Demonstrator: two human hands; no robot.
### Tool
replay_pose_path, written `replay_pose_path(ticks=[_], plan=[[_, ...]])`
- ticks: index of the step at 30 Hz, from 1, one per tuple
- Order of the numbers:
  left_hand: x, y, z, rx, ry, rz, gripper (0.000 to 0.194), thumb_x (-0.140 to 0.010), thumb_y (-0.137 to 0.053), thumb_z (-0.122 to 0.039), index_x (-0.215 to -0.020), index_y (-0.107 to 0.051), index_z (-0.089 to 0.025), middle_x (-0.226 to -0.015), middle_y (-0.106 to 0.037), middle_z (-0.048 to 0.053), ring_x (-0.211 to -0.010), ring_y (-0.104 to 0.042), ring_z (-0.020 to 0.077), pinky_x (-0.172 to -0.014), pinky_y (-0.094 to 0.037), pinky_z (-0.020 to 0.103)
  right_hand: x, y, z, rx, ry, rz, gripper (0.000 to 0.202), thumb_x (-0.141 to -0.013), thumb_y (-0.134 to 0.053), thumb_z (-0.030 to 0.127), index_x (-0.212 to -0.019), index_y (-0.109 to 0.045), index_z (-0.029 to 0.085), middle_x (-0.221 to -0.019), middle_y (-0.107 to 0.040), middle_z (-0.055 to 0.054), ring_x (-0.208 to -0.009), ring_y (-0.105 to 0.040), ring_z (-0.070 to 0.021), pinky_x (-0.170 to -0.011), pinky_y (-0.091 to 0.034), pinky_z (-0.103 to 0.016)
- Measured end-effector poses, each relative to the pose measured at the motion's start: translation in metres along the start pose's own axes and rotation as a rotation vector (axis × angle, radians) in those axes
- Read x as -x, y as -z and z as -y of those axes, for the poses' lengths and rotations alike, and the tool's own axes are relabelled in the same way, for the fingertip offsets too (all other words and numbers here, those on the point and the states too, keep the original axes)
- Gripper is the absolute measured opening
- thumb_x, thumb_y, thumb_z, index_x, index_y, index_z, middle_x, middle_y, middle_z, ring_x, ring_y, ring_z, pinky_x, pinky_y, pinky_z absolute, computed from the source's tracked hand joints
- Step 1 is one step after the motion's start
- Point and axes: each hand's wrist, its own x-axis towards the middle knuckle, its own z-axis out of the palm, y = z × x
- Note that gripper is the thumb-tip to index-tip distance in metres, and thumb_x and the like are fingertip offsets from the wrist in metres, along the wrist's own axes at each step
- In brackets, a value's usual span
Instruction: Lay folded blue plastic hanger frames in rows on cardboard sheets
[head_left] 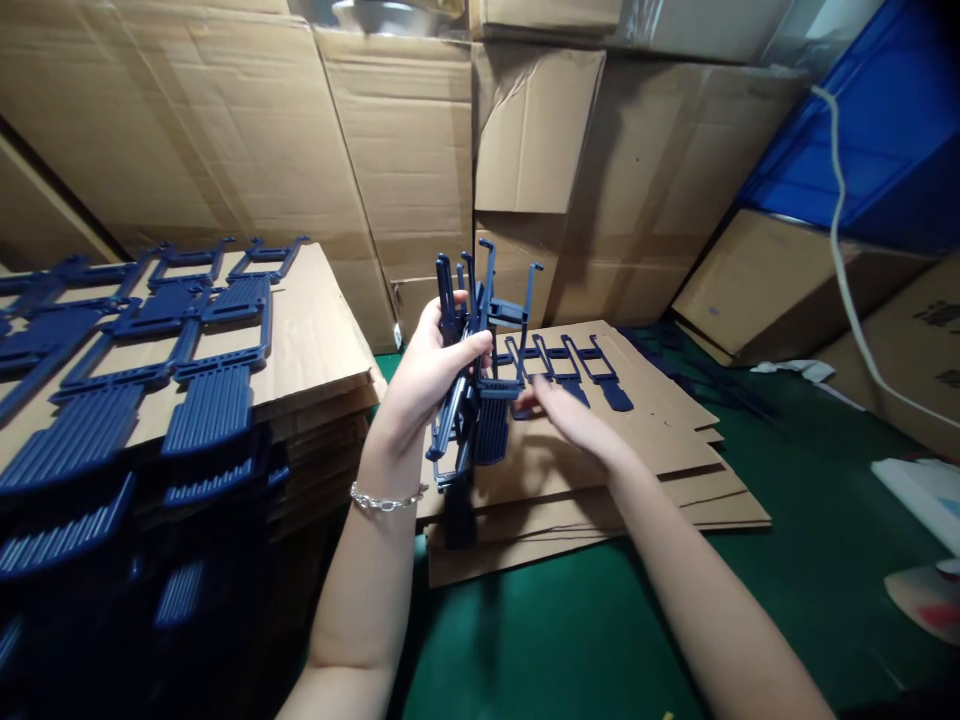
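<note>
A bundle of dark blue plastic frames (491,430) is upright in my left hand (435,370), whose fingers and thumb wrap round it. My right hand (559,408) is just to the right of the bundle, its fingers pointing at the bundle's lower edge; they are partly blurred, and whether they touch or grip a part is unclear. Behind my right hand, several blue frames with flat tabs (616,397) lie in a row on stacked cardboard sheets (660,450).
At the left, a tall stack of cardboard sheets (322,340) bears more blue frames (206,410), some overhanging its edge. Large cartons (247,120) stand behind. A blue bin (870,130) and a white cable (840,220) are at the upper right, above the green surface (817,580).
</note>
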Motion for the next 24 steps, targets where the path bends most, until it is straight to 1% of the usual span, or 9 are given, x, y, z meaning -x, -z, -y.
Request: replay_pose_path(ticks=[2, 5, 9, 12, 14, 16, 19, 21, 24], plan=[[0.001, -0.003, 0.000, 0.028, 0.012, 0.029, 0.052, -0.067, -0.068, -0.021, -0.111, -0.040, -0.021, -0.067, -0.055, -0.003, -0.053, -0.055, 0.0101, -0.049, -0.045, 0.021, -0.009, 0.002, 0.023, -0.199, 0.051, -0.113, 0.058, -0.082, -0.031, 0.064, -0.080, -0.058, 0.013, -0.079, -0.061, -0.007, -0.061, -0.056, -0.0109, -0.056, -0.045, -0.022], [0.000, -0.007, 0.005, 0.024, 0.004, 0.058, 0.052, -0.066, -0.069, -0.022, -0.110, -0.042, -0.021, -0.070, -0.056, -0.002, -0.054, -0.055, 0.0098, -0.052, -0.047, 0.021, -0.013, -0.004, 0.043, -0.276, 0.137, -0.196, 0.042, -0.077, -0.050, 0.056, -0.075, -0.054, 0.014, -0.062, -0.054, 0.000, -0.044, -0.045, -0.0058, -0.041, -0.035, -0.017], [-0.002, -0.006, 0.011, -0.071, -0.033, 0.030, 0.044, -0.071, -0.065, -0.024, -0.108, -0.043, -0.022, -0.069, -0.057, -0.002, -0.059, -0.057, 0.0117, -0.056, -0.049, 0.023, -0.010, -0.010, 0.046, -0.254, 0.208, -0.269, 0.028, -0.077, -0.055, 0.044, -0.079, -0.052, 0.016, -0.055, -0.052, 0.003, -0.036, -0.042, -0.0051, -0.034, -0.030, -0.016], [-0.003, -0.004, 0.010, -0.176, -0.076, -0.056, 0.039, -0.072, -0.064, -0.022, -0.106, -0.045, -0.022, -0.074, -0.058, -0.001, -0.060, -0.058, 0.0116, -0.055, -0.049, 0.022, -0.006, 0.001, 0.046, -0.278, 0.250, -0.279, 0.031, -0.073, -0.062, 0.041, -0.090, -0.051, 0.017, -0.053, -0.053, 0.005, -0.033, -0.041, -0.0052, -0.031, -0.029, -0.015], [-0.004, -0.002, 0.008, -0.210, -0.110, -0.094, 0.039, -0.072, -0.063, -0.022, -0.106, -0.045, -0.022, -0.073, -0.057, -0.002, -0.058, -0.058, 0.0110, -0.053, -0.048, 0.022, -0.001, 0.014, 0.048, -0.312, 0.248, -0.287, 0.034, -0.071, -0.063, 0.044, -0.088, -0.051, 0.017, -0.052, -0.052, 0.005, -0.031, -0.038, -0.0041, -0.029, -0.026, -0.014], [-0.005, 0.000, 0.006, -0.208, -0.156, -0.109, 0.039, -0.073, -0.064, -0.024, -0.106, -0.043, -0.022, -0.069, -0.056, -0.003, -0.057, -0.057, 0.0109, -0.054, -0.048, 0.022, 0.003, 0.027, 0.048, -0.339, 0.230, -0.266, 0.033, -0.072, -0.062, 0.046, -0.080, -0.051, 0.015, -0.053, -0.053, 0.003, -0.030, -0.036, -0.0029, -0.028, -0.023, -0.014], [-0.005, 0.006, 0.001, -0.212, -0.249, -0.130, 0.042, -0.073, -0.065, -0.031, -0.107, -0.041, -0.023, -0.070, -0.055, -0.003, -0.059, -0.058, 0.0113, -0.057, -0.049, 0.024, 0.008, 0.038, 0.046, -0.303, 0.146, -0.167, 0.031, -0.074, -0.061, 0.043, -0.071, -0.051, 0.014, -0.057, -0.057, 0.000, -0.032, -0.039, -0.0025, -0.029, -0.025, -0.013], [-0.003, 0.010, -0.004, -0.220, -0.295, -0.161, 0.042, -0.073, -0.065, -0.034, -0.106, -0.041, -0.025, -0.071, -0.055, -0.003, -0.059, -0.058, 0.0115, -0.057, -0.049, 0.025, 0.007, 0.038, 0.042, -0.220, 0.053, -0.083, 0.028, -0.074, -0.061, 0.039, -0.068, -0.051, 0.013, -0.057, -0.059, -0.003, -0.033, -0.042, -0.0038, -0.030, -0.027, -0.013], [0.004, 0.013, -0.014, -0.216, -0.307, -0.228, 0.040, -0.074, -0.065, -0.034, -0.105, -0.042, -0.026, -0.070, -0.055, -0.004, -0.060, -0.056, 0.0116, -0.057, -0.050, 0.025, -0.002, 0.025, 0.034, -0.090, -0.064, 0.077, 0.025, -0.075, -0.059, 0.034, -0.065, -0.052, 0.012, -0.055, -0.059, -0.004, -0.033, -0.044, -0.0056, -0.031, -0.032, -0.015]])
